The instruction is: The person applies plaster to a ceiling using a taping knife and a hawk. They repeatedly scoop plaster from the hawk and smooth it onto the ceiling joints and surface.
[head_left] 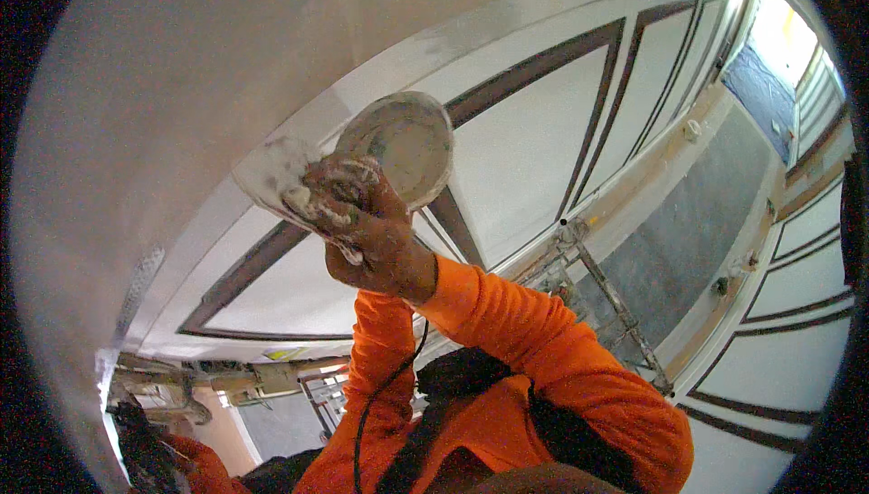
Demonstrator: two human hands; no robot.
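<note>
My right hand point(394, 245) is raised in front of me, its fingers closed on a flat, pale scraper point(272, 168) smeared with white plaster. The blade lies near the curved band at the top of the panelled wall. Just beside it a round, shallow bowl point(412, 145) is held up, its inside coated with greyish plaster. My left hand point(344, 269) comes up under the right one at the bowl and is mostly covered by it, so its grip barely shows. White plaster sticks to the fingers.
White wall panels point(534, 123) with dark brown trim run along the far side. Below lie a metal scaffold frame point(615, 304) and a grey floor covering point(688, 213). A blue sheet point(760, 100) lies by the bright doorway. Another person's orange sleeve point(195, 467) shows at lower left.
</note>
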